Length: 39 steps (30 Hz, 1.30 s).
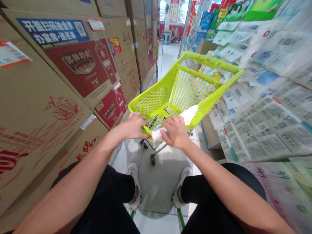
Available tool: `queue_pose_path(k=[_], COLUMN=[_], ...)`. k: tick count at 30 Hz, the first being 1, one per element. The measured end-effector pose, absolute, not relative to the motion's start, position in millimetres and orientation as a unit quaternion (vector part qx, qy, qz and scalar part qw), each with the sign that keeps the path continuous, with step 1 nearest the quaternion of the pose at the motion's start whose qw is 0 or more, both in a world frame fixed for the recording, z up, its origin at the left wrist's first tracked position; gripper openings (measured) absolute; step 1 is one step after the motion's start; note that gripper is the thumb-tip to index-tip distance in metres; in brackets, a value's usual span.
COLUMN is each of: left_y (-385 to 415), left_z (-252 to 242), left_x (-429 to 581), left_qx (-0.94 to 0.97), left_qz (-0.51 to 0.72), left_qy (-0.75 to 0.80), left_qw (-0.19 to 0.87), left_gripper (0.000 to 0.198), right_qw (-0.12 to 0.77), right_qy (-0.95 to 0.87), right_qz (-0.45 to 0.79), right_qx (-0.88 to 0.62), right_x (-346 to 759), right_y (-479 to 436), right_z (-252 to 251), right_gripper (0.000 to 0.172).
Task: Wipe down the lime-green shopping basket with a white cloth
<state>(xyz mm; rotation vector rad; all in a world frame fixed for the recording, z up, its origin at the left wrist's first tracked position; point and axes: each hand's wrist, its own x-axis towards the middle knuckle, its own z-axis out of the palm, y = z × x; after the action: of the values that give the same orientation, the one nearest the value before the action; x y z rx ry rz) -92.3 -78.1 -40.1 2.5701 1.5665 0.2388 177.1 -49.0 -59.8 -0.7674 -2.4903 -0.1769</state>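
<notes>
A yellow-green plastic shopping cart (156,100) stands on wheels in front of me, with lattice sides and its handle at the far right. My left hand (135,126) is wrapped over the cart's near left corner, fingers on the rim. Beside it, my right hand (175,132) grips a white cloth (191,114) at the near rim. Part of the cloth hangs over the outside of the rim below the fingers, and another part lies along the cart's right side. The basket's lattice floor shows no goods.
Stacked cardboard cartons (48,91) rise close on the left. Packs of tissue paper (263,126) fill the right side. My legs and shoes (133,182) are below, near a green stool leg (180,218). A person (167,19) is far down the aisle.
</notes>
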Motion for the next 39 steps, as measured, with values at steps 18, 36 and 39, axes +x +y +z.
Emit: queue_pose_path(k=[18,36,39], left_y=[-66,-30,-37], left_z=[-54,-70,-60], left_x=[-106,-166,-170], left_qx=[0.768,0.693,0.684], left_qz=[0.126,0.226,0.232], left_qy=[0.628,0.674,0.677], left_qw=[-0.022,0.120,0.139], left_gripper=[0.052,0.037,0.032], right_qw=[0.255,0.320,0.288], right_qy=[-0.915,-0.835,-0.878], right_qz=[-0.068,-0.141,-0.098], right_qx=[-0.305,-0.424,-0.370], right_x=[193,258,243], right_y=[-25,-9,-24], right_z=[-49,-29,-35], right_gripper=[0.042,0.040,0.048])
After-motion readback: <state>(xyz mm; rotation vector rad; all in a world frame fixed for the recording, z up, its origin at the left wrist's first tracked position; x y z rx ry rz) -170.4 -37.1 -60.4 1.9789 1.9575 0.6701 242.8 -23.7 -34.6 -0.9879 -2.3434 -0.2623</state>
